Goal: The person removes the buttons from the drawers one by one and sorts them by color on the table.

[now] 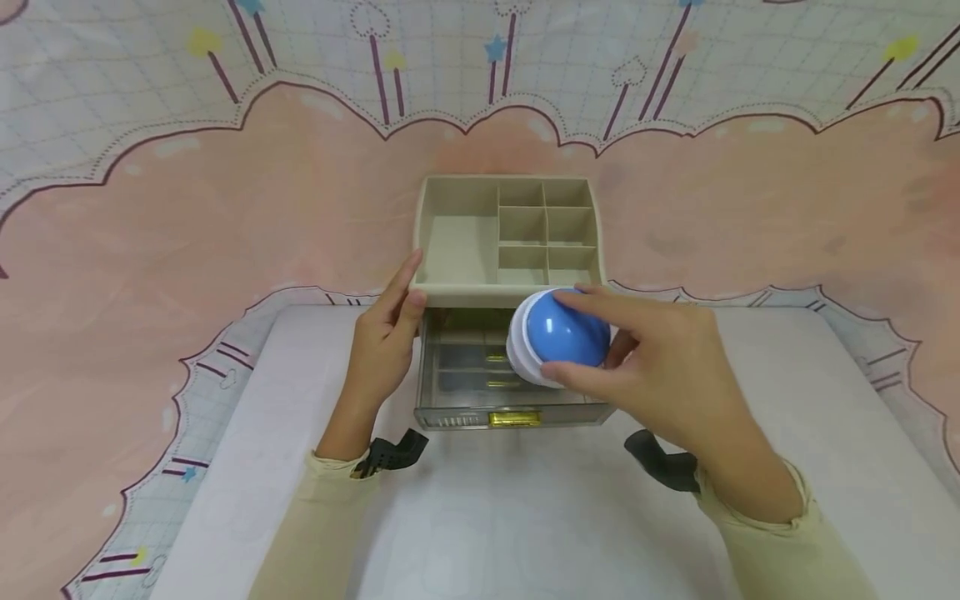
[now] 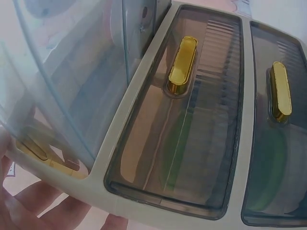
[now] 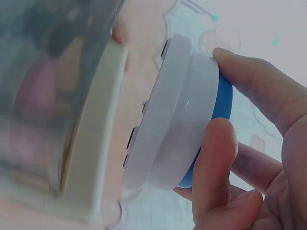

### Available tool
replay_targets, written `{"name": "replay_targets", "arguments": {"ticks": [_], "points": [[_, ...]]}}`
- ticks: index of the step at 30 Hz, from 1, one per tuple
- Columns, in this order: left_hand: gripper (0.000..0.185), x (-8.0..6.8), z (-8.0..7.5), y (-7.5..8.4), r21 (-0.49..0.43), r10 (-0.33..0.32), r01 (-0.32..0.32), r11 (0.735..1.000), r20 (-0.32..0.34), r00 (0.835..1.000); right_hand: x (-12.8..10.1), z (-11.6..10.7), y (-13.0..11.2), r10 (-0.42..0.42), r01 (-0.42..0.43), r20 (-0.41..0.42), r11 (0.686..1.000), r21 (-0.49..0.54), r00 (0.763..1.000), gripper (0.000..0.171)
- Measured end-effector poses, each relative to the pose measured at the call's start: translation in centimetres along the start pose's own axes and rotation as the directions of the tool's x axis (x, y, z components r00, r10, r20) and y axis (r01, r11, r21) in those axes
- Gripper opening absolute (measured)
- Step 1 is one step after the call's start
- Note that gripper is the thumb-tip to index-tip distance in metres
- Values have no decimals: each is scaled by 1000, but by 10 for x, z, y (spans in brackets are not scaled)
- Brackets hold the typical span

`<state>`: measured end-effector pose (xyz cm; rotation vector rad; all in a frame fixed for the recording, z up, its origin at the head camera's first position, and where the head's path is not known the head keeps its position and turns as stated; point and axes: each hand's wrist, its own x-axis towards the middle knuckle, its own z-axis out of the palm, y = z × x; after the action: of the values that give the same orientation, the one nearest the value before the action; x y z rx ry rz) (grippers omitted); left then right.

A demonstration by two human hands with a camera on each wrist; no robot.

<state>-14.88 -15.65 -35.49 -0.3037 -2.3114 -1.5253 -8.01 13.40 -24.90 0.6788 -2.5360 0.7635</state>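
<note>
- The blue-and-white dome gadget (image 1: 558, 337) hangs above the pulled-out clear drawer (image 1: 480, 392) of the beige organizer (image 1: 510, 237), pinched between thumb and fingers of the right hand (image 1: 660, 375).
- The left hand (image 1: 382, 346) rests with straight fingers against the organizer's left front corner.
- Risk, as I judge it: the smooth dome could slip from so light a pinch, or its white base could catch the tray's front edge.

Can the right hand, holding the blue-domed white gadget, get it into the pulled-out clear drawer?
Probably yes. The right hand holds the blue-domed white gadget right above the open smoky clear drawer; nothing blocks it. The left hand rests on the beige organiser's side.
</note>
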Motion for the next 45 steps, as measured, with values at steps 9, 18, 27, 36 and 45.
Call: {"name": "replay_targets", "arguments": {"ticks": [9, 18, 27, 36, 45], "points": [[47, 1, 0, 0, -2, 8, -8, 1000, -3, 1000, -13, -25, 27, 93, -105, -99, 986, -128, 991, 65], [47, 0, 0, 0, -22, 15, -15, 1000, -11, 1000, -20, -29, 59, 196, -216, -166, 970, -111, 966, 66], [47, 1, 0, -2, -1, 18, -18, 1000, -16, 1000, -25, -9, 91, 343, -357, -125, 928, -111, 931, 64], [47, 1, 2, -1, -20, 5, -5, 1000, -7, 1000, -36, 30, 127, 401, -403, -47, 903, -147, 915, 64], [47, -1, 0, 0, -3, 2, -2, 1000, -9, 1000, -48, 72, 147, 443, -426, 108, 892, -150, 890, 63]]}}
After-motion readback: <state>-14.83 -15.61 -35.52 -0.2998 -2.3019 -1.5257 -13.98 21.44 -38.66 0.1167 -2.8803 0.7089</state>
